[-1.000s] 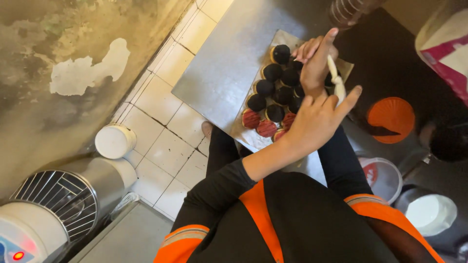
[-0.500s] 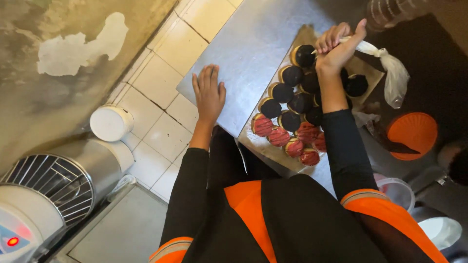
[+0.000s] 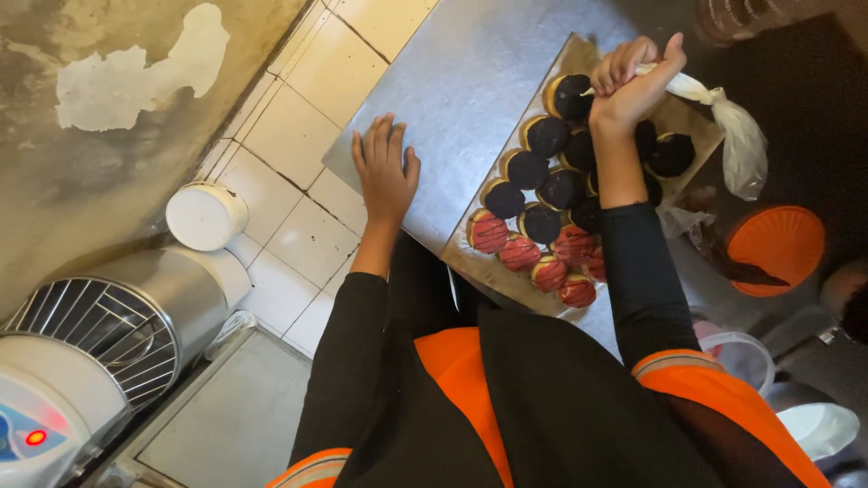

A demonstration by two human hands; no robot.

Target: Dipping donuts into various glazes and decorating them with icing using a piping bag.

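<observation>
Piping bag (image 3: 714,113) is gripped in the closed right hand (image 3: 633,86), its long axis running sideways, nozzle end over the dark-glazed pastries (image 3: 551,172) on the tray (image 3: 493,271). Left hand (image 3: 384,172) lies open, flat on the counter (image 3: 452,81), well apart.

Dark chocolate-topped doughnuts (image 3: 546,136) with tan sides; pink-glazed doughnuts (image 3: 520,251) with thin dark stripes. Piping bag (image 3: 737,136) clear, whitish. Desk (image 3: 461,90) dull grey steel. Board (image 3: 506,280) under doughnuts pale brown. Sleeves (image 3: 637,271) black; vest (image 3: 470,380) orange and black. Lid (image 3: 778,248) orange. Round tub (image 3: 206,215) white. Floor tiles (image 3: 289,136) cream, dark grout lines. Wall (image 3: 108,90) mottled grey-brown, pale patch.
</observation>
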